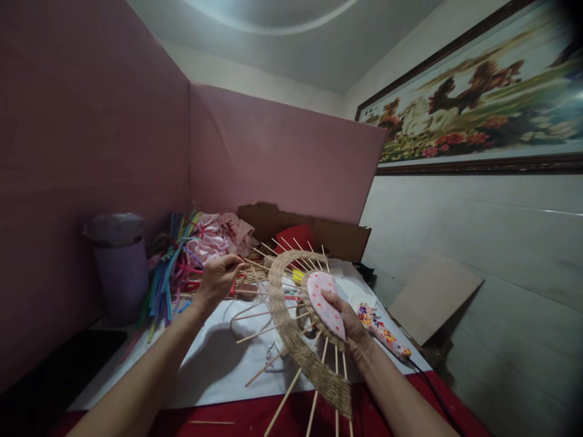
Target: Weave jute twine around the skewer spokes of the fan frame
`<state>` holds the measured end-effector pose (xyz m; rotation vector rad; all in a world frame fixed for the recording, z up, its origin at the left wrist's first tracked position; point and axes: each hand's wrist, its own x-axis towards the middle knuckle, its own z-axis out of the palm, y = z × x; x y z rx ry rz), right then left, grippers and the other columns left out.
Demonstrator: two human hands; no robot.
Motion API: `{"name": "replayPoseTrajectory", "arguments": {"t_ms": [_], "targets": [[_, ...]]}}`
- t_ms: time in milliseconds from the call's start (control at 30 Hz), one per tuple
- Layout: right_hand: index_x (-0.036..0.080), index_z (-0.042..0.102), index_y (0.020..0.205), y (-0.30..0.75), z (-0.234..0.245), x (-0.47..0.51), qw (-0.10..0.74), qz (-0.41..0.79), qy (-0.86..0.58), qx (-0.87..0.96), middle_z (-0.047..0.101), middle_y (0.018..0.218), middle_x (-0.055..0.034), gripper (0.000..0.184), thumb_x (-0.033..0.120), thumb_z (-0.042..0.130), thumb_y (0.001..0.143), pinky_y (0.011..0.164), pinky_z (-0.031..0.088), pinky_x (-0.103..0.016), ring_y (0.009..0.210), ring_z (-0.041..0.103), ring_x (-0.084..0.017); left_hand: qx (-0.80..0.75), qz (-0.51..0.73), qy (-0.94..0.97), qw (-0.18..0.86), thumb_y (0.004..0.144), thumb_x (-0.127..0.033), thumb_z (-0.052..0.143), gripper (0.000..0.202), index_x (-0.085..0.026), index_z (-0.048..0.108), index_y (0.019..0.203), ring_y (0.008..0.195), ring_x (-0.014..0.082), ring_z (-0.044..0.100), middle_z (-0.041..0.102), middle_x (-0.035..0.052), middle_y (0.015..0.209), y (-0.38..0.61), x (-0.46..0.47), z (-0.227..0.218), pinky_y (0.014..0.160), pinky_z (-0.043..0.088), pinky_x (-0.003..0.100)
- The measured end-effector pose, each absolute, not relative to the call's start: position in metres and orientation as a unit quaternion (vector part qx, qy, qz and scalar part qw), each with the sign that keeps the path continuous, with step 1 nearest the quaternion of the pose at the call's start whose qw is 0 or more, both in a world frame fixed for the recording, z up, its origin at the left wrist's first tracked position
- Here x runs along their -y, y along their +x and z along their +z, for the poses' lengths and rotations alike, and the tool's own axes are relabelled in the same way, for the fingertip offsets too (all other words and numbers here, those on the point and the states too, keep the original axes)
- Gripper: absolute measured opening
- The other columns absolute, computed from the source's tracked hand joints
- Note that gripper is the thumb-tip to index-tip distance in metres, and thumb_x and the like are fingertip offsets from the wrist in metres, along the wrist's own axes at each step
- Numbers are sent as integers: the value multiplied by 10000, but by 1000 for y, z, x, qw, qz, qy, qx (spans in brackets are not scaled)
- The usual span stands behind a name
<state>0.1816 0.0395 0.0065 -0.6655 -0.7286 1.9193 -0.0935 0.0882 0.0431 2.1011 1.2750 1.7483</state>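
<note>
Pink panels (282, 152) wall in a table spread with a white sheet (204, 376) over red cloth (250, 425), a framed picture (478, 103) of horses hanging on the wall to the right. From my remote seat, I see a half-round woven piece (277, 291) held up over the sheet, its wooden sticks (286, 394) fanning outward. The right hand (348, 325) is clamped on the pink dotted pad (319, 294) at its centre. The left hand (221, 276), beside the outer edge, has its fingertips pinched together on a thin length (255, 265); stick or twine, I cannot tell. Behind it I make out crumpled pink fabric (237, 230) and colourful strips (161, 297), near a purple bin (119, 273). A flower-patterned glue gun (385, 337) lies near the right hand, its black cord trailing toward the table's edge.
</note>
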Motion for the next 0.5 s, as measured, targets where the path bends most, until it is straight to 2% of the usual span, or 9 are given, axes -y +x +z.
{"name": "replayPoseTrajectory", "arguments": {"t_ms": [167,300,500], "targets": [[33,572,992,179,11,-33,482,781,-285,277,697,719,-120,313,253,477,791,555,526,-281,565,650,-177,-406,600,674,144,661,-301,612,161,-147,646,624,527,122,528,617,17,566,-79,-88,36,487,382,205],[22,556,1020,178,11,-32,462,786,-293,287,695,707,-123,348,271,483,787,497,517,-274,518,639,-178,-398,604,675,144,646,-306,608,159,-153,634,608,520,123,539,619,18,567,-74,-90,31,485,394,205],[27,544,1033,175,16,-31,462,790,-295,275,696,715,-123,332,241,458,795,554,527,-281,569,653,-182,-414,607,671,99,661,-248,593,104,-160,634,626,532,122,514,604,8,564,-82,-86,35,501,366,214]]}}
